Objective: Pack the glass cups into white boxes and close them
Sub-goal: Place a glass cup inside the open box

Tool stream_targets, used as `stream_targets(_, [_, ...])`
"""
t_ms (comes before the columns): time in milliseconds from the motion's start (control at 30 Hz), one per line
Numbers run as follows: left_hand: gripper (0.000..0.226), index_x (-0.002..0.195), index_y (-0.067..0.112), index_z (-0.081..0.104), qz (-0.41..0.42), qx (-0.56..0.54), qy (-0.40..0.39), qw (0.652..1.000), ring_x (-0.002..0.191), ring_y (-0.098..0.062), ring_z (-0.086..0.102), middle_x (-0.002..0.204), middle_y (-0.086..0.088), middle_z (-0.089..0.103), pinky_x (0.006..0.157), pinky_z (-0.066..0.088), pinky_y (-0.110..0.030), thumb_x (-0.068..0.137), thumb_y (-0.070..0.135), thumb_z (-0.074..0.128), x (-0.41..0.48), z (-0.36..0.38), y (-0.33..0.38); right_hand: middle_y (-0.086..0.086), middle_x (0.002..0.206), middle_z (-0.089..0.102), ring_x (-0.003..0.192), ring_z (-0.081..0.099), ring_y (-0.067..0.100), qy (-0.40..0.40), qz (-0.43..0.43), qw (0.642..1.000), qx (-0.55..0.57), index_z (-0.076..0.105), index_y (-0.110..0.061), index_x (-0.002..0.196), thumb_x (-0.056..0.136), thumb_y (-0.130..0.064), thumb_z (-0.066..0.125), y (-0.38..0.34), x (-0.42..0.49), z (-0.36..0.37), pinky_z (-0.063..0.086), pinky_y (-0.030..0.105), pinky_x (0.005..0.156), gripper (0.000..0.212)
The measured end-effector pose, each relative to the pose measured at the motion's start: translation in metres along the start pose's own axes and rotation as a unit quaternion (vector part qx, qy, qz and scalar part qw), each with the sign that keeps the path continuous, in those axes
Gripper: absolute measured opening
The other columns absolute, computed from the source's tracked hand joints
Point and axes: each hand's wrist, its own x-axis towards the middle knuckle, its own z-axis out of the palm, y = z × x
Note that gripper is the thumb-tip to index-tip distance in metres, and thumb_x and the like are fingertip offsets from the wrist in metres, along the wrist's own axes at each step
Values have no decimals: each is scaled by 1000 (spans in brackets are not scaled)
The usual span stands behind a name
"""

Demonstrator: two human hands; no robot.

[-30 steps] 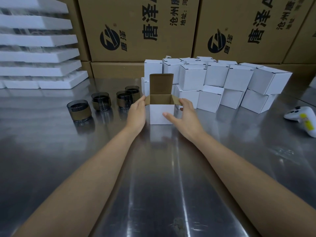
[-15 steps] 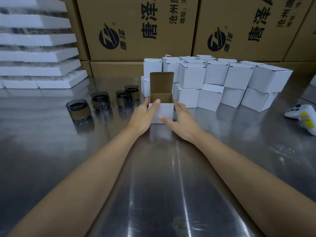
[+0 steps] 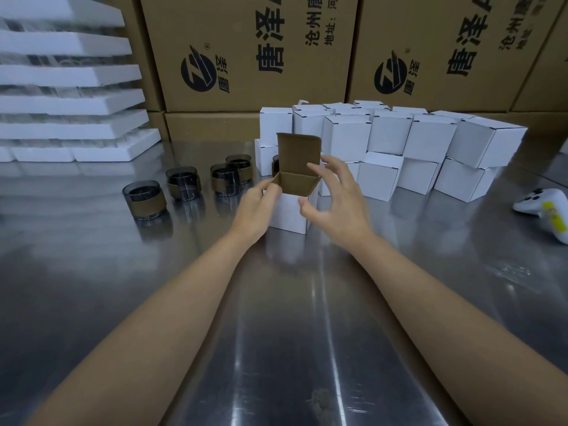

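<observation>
1. The left hand [image 3: 258, 207] is closed onto the left top edge of the open white box [image 3: 289, 215], with the thumb over the side flap and the fingers curled beneath it.
2. The right hand [image 3: 336, 199] is spread, with the fingers curved and apart and nothing clamped. Its thumb lies against the box's front right corner, and its fingers reach up beside the lid [image 3: 296, 152]. Whether they touch the lid cannot be told.
3. The box stands on the steel table [image 3: 276, 333] between the two hands. Its lid is upright with the brown inside facing the viewer. Brown flaps lie across the opening, so the contents are hidden.
4. Glass cups [image 3: 144, 199] with brown sleeves stand in a loose row to the left of the box, apart from it. One more cup shows partly behind the box's left side.
5. Closed white boxes [image 3: 347, 138] are stacked two high just behind the open box and to its right.
6. Brown cartons [image 3: 246, 56] with printed logos form the back wall.
7. White foam trays [image 3: 70, 99] are stacked at far left.
8. A white controller [image 3: 544, 210] lies on the table at far right.
</observation>
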Motion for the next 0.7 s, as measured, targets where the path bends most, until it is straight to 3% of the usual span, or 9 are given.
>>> stream_targets(67, [38, 82, 1, 55, -1, -13, -6, 1000, 76, -10, 41, 79, -2, 46, 68, 29, -29, 79, 35, 37, 0, -2, 1, -11, 148, 32, 132, 38, 6, -6, 4, 1000, 13, 50, -31, 134, 75, -62, 54, 2, -1, -2, 46, 47, 99, 67])
stream_targets(167, [33, 73, 6, 56, -8, -25, -20, 999, 76, -5, 42, 78, 2, 48, 71, 29, -28, 77, 34, 38, 1, -4, 1, -20, 148, 28, 129, 41, 4, -39, 46, 997, 42, 38, -38, 142, 69, -73, 55, 4, -1, -5, 44, 43, 102, 83])
stream_targets(300, [50, 106, 2, 66, -1, -34, -44, 998, 101, -15, 53, 105, -12, 66, 87, 35, -29, 78, 34, 40, 5, -8, -5, -28, 141, 33, 120, 44, -1, -73, 113, 983, 123, 26, -41, 146, 59, -81, 62, 8, -3, -3, 42, 32, 101, 102])
stream_targets(367, [48, 107, 8, 67, -9, -42, -54, 998, 106, -15, 55, 112, -11, 66, 94, 36, -30, 78, 35, 41, 5, -10, -7, -21, 146, 33, 123, 44, 3, -101, 144, 974, 142, 25, -38, 147, 53, -88, 61, 12, -2, -1, 42, 34, 103, 113])
stream_targets(433, [42, 102, 13, 68, -18, -56, -66, 996, 101, -8, 55, 105, -2, 67, 92, 35, -27, 77, 37, 44, 6, -12, -7, -18, 147, 31, 127, 43, 6, -133, 167, 966, 147, 24, -36, 149, 49, -92, 58, 14, -1, 0, 40, 35, 106, 120])
stream_targets(600, [27, 89, 24, 60, -40, -77, -79, 993, 93, -1, 53, 93, 14, 61, 82, 35, -22, 76, 47, 52, 6, -13, -9, -22, 142, 20, 135, 29, 3, -154, 169, 961, 156, 35, -25, 145, 55, -86, 56, 16, 2, -1, 28, 27, 109, 111])
stream_targets(667, [33, 95, 25, 58, -54, -101, -87, 990, 99, 0, 55, 103, 19, 61, 81, 38, -21, 75, 52, 56, 7, -14, -10, -20, 151, 17, 139, 23, 1, -161, 170, 959, 162, 41, -26, 142, 61, -81, 54, 17, 2, -1, 22, 24, 108, 98])
stream_targets(700, [41, 102, 24, 57, -59, -112, -92, 988, 106, 0, 55, 114, 20, 59, 83, 39, -19, 74, 54, 58, 7, -14, -10, -14, 153, 25, 139, 26, 3, -167, 172, 955, 173, 43, -26, 140, 64, -79, 53, 17, 1, -1, 25, 25, 110, 93])
